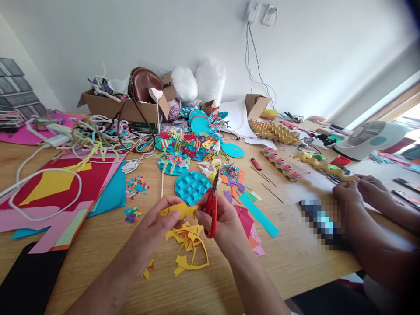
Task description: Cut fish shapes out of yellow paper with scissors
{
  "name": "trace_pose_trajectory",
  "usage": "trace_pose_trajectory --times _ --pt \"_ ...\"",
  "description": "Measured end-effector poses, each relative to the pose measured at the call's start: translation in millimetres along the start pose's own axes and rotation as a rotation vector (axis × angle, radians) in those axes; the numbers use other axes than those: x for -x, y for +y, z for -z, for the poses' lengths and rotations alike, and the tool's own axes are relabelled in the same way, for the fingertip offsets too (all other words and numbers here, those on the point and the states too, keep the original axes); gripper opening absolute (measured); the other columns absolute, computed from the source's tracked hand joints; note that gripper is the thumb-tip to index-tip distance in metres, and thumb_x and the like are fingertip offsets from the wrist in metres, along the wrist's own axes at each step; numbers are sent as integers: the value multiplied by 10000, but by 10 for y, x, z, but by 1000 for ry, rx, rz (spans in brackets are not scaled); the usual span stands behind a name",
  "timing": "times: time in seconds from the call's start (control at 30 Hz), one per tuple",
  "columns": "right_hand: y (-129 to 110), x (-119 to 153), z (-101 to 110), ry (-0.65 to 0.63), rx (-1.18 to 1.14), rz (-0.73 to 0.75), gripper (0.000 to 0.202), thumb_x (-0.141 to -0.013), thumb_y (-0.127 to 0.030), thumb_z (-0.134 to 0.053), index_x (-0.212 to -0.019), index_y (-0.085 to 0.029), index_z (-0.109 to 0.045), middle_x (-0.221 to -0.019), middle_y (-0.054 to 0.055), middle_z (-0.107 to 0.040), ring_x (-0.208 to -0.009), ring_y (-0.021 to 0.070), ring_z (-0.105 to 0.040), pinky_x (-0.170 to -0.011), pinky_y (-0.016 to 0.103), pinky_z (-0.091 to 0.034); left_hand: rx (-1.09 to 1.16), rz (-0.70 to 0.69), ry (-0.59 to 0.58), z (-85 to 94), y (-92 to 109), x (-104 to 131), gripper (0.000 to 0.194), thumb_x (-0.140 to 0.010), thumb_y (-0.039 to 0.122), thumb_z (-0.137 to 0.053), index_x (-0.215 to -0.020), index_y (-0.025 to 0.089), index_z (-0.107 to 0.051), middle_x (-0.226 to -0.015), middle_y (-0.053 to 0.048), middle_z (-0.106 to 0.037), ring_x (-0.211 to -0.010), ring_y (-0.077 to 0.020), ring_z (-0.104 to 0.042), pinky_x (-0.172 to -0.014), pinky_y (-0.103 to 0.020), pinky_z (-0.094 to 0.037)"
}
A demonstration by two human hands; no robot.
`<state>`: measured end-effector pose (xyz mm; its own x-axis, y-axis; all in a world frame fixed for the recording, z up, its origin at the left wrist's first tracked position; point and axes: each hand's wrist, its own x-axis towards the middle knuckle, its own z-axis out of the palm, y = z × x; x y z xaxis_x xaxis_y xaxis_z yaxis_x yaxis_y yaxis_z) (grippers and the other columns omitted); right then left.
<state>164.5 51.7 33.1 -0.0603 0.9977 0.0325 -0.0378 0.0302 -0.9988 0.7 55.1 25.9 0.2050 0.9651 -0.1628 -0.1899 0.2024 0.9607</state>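
My left hand (156, 223) pinches a yellow paper fish cutout (177, 211) between thumb and fingers. Red-handled scissors (212, 214) are gripped in my right hand (226, 221), blades pointing up and away. The thumb of that hand comes close to the fish's tail end; whether it touches is unclear. Below both hands lies a pile of yellow paper scraps (188, 240). Just beyond them sits a round turquoise disc (192, 187) with a bumpy surface.
Coloured paper sheets (65, 188) and a looping white cable (80, 175) cover the left side. Confetti pieces (137, 187) and paper strips (259, 214) flank my hands. Decorated fish pieces (190, 144) stand behind. A co-worker's hands (357, 190) hold a yellow-green caterpillar-like strip (324, 166) at right.
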Motion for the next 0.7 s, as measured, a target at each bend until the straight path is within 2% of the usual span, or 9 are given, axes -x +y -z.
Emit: trace_pose_trajectory --times 0.07,0.17,0.23,0.33,0.47,0.6,0.7 --pt "-33 -11 61 -40 176 24 107 -740 -212 -611 -766 -195 -509 -686 -39 -504 -598 114 -454 -529 223 -352 -70 -78 -2 75 95 -26 242 -817 412 -550 -943 238 -661 -924 -17 -662 -840 -185 -607 -733 -282 -500" --pt "-85 -20 112 -141 422 42 69 -756 -146 -555 -765 -191 -503 -669 -39 -497 -610 121 -453 -527 226 -333 -412 -101 -133 123 235 -71 155 -787 331 -582 -851 219 -666 -822 -4 -662 -810 -183 -600 -719 -261 -475" --pt "-113 -22 111 -202 507 53 78 -766 -125 -533 -760 -192 -493 -671 -38 -502 -606 118 -451 -520 223 -320 -619 -134 -211 110 281 -97 124 -784 285 -562 -797 213 -662 -779 6 -658 -780 -179 -595 -707 -258 -459" --pt "-134 -25 82 -252 520 61 101 -770 -113 -532 -750 -194 -475 -686 -38 -507 -612 114 -454 -519 218 -313 -750 -153 -282 69 269 -131 147 -785 245 -513 -765 208 -653 -741 17 -653 -737 -170 -587 -681 -254 -435" --pt "-93 -41 76 -234 404 40 98 -773 -157 -577 -755 -189 -487 -694 -35 -502 -624 117 -452 -529 217 -328 -718 -118 -293 42 213 -149 126 -768 248 -523 -725 203 -632 -702 25 -625 -692 -158 -557 -640 -244 -404" --pt "32 -34 137 -187 264 0 169 -817 -295 -587 -749 -192 -472 -651 -48 -436 -578 111 -415 -507 220 -306 -474 -83 -238 44 214 -117 145 -767 293 -549 -666 193 -579 -634 39 -531 -623 -132 -476 -580 -228 -368" --pt "129 37 173 -253 241 -62 250 -864 -366 -515 -700 -192 -443 -605 -50 -395 -549 111 -395 -497 230 -279 -288 -30 -187 67 201 -84 156 -783 324 -573 -703 191 -584 -646 45 -513 -618 -116 -447 -575 -214 -363"
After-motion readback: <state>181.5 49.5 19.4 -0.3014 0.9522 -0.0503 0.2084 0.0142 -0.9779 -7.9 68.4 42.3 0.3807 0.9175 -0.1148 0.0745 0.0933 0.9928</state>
